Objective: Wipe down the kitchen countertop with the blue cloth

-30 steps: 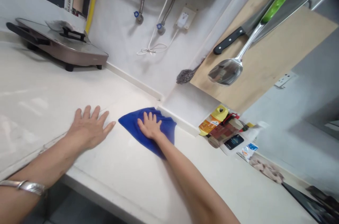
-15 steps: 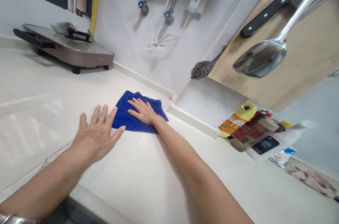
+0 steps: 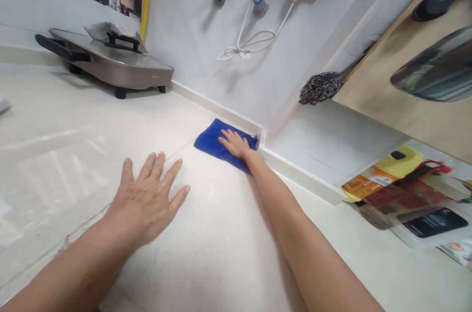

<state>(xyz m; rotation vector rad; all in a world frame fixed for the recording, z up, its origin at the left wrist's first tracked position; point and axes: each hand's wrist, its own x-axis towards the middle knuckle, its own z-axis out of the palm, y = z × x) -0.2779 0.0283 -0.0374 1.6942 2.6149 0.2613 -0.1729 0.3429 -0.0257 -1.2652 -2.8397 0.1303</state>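
Observation:
A blue cloth (image 3: 210, 139) lies spread on the white countertop (image 3: 210, 233), close to the back corner where two low ledges meet. My right hand (image 3: 236, 143) rests flat on top of it, fingers stretched out and pressing rather than gripping. Part of the cloth is hidden under that hand. Nearer to me and to the left, my left hand (image 3: 149, 199) has its fingers spread and holds nothing. It is over the counter, palm down; whether it touches the surface I cannot tell.
An electric pan (image 3: 121, 63) with a glass lid stands at the back left. Blue-handled valves (image 3: 260, 4) and a looped white cord (image 3: 245, 48) are on the wall. A wire scourer (image 3: 320, 88) hangs by a wooden board (image 3: 376, 76). Bottles (image 3: 391, 169) line the right side.
My right hand has pushed the blue cloth toward the back corner, up against the ledge. The cloth's left edge has moved away from my left hand. The view has shifted slightly.

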